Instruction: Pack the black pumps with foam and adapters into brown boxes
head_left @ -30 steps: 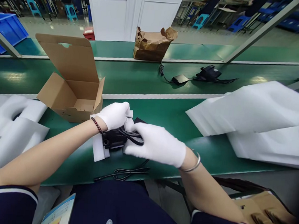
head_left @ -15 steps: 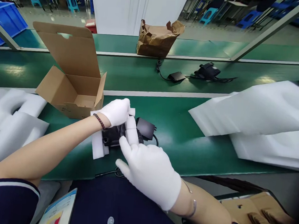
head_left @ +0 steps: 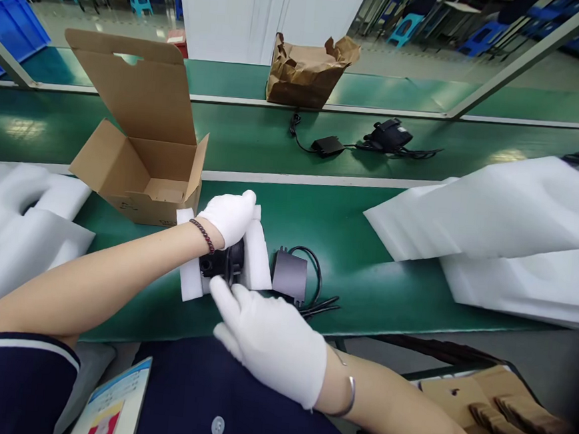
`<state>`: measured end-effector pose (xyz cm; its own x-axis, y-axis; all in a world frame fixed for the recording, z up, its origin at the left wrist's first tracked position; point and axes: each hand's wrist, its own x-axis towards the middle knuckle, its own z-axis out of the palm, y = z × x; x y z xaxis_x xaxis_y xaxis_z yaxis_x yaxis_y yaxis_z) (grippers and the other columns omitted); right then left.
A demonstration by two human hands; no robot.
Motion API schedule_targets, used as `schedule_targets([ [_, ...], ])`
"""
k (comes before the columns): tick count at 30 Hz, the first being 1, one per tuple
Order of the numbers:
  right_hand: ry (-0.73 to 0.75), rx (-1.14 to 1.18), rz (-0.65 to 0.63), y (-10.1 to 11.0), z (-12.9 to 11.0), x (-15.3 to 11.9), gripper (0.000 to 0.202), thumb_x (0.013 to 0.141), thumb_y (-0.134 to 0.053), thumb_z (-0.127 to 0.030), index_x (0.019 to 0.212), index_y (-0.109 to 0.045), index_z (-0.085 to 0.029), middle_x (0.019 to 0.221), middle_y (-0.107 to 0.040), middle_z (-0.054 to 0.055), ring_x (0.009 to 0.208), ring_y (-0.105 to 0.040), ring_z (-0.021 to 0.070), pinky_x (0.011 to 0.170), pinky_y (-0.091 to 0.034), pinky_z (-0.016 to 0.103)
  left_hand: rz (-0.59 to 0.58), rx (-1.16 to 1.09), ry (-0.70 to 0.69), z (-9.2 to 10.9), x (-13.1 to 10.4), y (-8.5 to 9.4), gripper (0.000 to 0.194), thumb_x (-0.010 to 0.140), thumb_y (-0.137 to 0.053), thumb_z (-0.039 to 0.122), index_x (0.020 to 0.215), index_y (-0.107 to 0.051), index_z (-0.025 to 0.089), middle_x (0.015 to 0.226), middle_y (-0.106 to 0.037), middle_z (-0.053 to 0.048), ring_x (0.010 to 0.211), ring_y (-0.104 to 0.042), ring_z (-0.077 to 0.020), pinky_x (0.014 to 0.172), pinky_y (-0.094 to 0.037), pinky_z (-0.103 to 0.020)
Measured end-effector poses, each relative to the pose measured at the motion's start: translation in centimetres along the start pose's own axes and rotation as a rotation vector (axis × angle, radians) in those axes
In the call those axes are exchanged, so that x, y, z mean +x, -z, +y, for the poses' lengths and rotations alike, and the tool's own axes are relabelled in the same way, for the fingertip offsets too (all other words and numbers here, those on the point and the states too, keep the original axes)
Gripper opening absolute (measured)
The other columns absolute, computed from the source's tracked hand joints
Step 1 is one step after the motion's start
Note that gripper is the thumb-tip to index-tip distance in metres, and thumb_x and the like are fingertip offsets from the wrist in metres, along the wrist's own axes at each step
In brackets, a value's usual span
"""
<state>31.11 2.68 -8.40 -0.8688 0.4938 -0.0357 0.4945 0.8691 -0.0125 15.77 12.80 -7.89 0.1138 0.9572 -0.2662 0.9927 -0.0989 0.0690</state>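
Observation:
My left hand (head_left: 230,218), in a white glove, is closed over the far end of a white foam piece (head_left: 258,258) and a black device (head_left: 223,262). The device sits between this foam and a second foam strip (head_left: 191,281) on its left. My right hand (head_left: 272,346), also gloved, is at the near side with fingers stretched and partly apart, fingertips by the device's near edge. Just right of the foam lies a dark grey power adapter (head_left: 289,275) with a looped black cable (head_left: 319,273). My left fingertips are hidden.
An open cardboard box (head_left: 139,182) stands behind my left hand. White foam sheets (head_left: 495,213) lie right, more foam (head_left: 33,223) left. On the green belt (head_left: 246,137) behind are another adapter (head_left: 328,146) and a black bundle (head_left: 390,137). A brown paper bag (head_left: 305,74) stands farther back.
The near adapter and its cable now lie apart from the foam, lower and to the right. My right hand has shifted left and nearer to me. The adapter on the back belt has slid left.

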Motion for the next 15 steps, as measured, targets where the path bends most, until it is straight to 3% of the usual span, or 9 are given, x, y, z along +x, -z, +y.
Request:
schedule_targets([
  [2, 0.056, 0.129, -0.021, 0.3, -0.4, -0.2, 0.056, 0.093, -0.056, -0.046, 0.136, -0.047, -0.011, 0.096, -0.068, 0.010, 0.065, -0.065, 0.0202, 0.042, -0.038, 0.028, 0.048, 0.037, 0.006, 0.1, 0.2, -0.1, 0.030, 0.086, -0.044, 0.006, 0.115, -0.050, 0.011, 0.090, -0.068, -0.017, 0.086, -0.070, -0.0330, 0.073, -0.054, -0.042],
  [5, 0.046, 0.310, 0.023, 0.7, 1.6, -1.5, 0.044, 0.095, -0.053, -0.050, 0.124, -0.057, -0.017, 0.094, -0.071, 0.006, 0.072, -0.068, 0.0196, 0.054, -0.047, 0.027, 0.128, 0.046, -0.096, -0.9, -0.4, 0.3, 0.021, 0.087, -0.052, 0.014, 0.107, -0.058, 0.012, 0.099, -0.069, -0.017, 0.092, -0.069, -0.0356, 0.076, -0.055, -0.047],
  [8, -0.281, 0.507, 0.239, -0.1, 5.9, -2.2, 0.032, 0.100, -0.041, -0.038, 0.115, -0.063, -0.021, 0.095, -0.074, 0.005, 0.082, -0.070, 0.0186, 0.075, -0.053, 0.030, 0.369, -0.176, -0.276, -3.5, -3.5, 0.0, 0.020, 0.089, -0.060, 0.030, 0.105, -0.065, 0.018, 0.134, -0.059, -0.013, 0.121, -0.059, -0.0325, 0.100, -0.050, -0.047],
  [10, -0.522, 0.614, 0.272, -1.7, 8.7, -1.4, 0.033, 0.097, -0.042, -0.030, 0.123, -0.060, -0.020, 0.109, -0.073, 0.007, 0.094, -0.070, 0.0206, 0.088, -0.052, 0.034, 0.668, -0.435, -0.174, -5.7, -6.8, -1.7, 0.022, 0.094, -0.051, 0.030, 0.109, -0.065, 0.022, 0.141, -0.055, -0.007, 0.130, -0.053, -0.0242, 0.111, -0.043, -0.041],
  [12, -0.583, 0.746, 0.133, -3.8, 10.3, 0.4, 0.050, 0.092, -0.050, -0.029, 0.140, -0.049, -0.019, 0.121, -0.070, 0.009, 0.104, -0.068, 0.0238, 0.094, -0.051, 0.038, 0.884, -0.626, 0.121, -7.6, -9.8, -4.8, 0.025, 0.095, -0.044, 0.027, 0.107, -0.064, 0.020, 0.134, -0.060, -0.008, 0.127, -0.056, -0.0212, 0.112, -0.043, -0.039],
  [13, -0.567, 0.812, 0.055, -4.9, 10.7, 1.4, 0.058, 0.090, -0.053, -0.031, 0.146, -0.042, -0.020, 0.124, -0.069, 0.009, 0.107, -0.068, 0.0252, 0.094, -0.051, 0.038, 0.830, -0.666, 0.235, -8.3, -11.0, -6.7, 0.025, 0.093, -0.045, 0.028, 0.104, -0.066, 0.020, 0.132, -0.062, -0.008, 0.125, -0.058, -0.0227, 0.112, -0.043, -0.041],
  [15, -0.538, 0.903, -0.033, -6.9, 10.3, 3.2, 0.064, 0.092, -0.052, -0.037, 0.152, -0.036, -0.023, 0.121, -0.070, 0.008, 0.103, -0.069, 0.0273, 0.089, -0.053, 0.038, 0.518, -0.761, 0.253, -8.7, -12.1, -10.4, 0.030, 0.088, -0.051, 0.032, 0.111, -0.067, 0.020, 0.132, -0.063, -0.007, 0.125, -0.058, -0.0258, 0.113, -0.043, -0.043],
])
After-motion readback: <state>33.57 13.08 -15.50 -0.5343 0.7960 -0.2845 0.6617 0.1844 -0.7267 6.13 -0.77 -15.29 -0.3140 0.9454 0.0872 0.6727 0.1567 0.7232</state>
